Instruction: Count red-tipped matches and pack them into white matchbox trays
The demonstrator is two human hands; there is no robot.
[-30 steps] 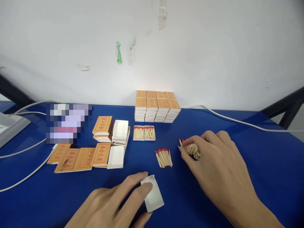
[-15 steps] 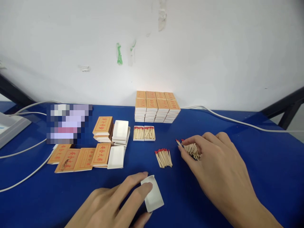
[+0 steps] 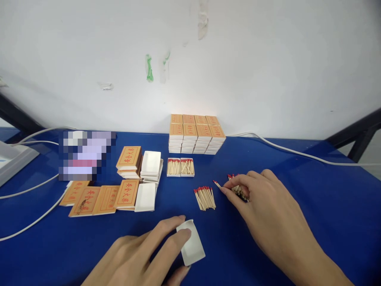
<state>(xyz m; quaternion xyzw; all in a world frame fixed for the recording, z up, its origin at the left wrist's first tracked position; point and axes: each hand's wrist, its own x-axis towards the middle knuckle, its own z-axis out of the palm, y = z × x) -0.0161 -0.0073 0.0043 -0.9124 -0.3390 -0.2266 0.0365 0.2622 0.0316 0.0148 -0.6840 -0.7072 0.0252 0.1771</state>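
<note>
Between the fingers of my left hand [image 3: 143,254] is a white matchbox tray [image 3: 194,247], bare inside, low over the blue table near its front. My right hand [image 3: 264,214] pinches a red-tipped match [image 3: 217,184] between thumb and forefinger, its head pointing up and left. Partly hidden behind those fingers lies a heap of matches [image 3: 238,188]. Left of the pinched match, a fanned row of loose matches [image 3: 204,198] rests on the table. Further back, two matchbox trays filled with matches [image 3: 180,167] stand side by side.
A block of stacked matchboxes [image 3: 196,133] stands by the wall. On the left are orange matchbox sleeves [image 3: 127,194], stacked white trays [image 3: 151,163] and a blurred-out item [image 3: 86,155]. White cables [image 3: 285,149] cross the table's back right and left side.
My right hand has shifted slightly left, drawing the pinched match away from the heap toward the loose row. My left hand and its tray have stayed put.
</note>
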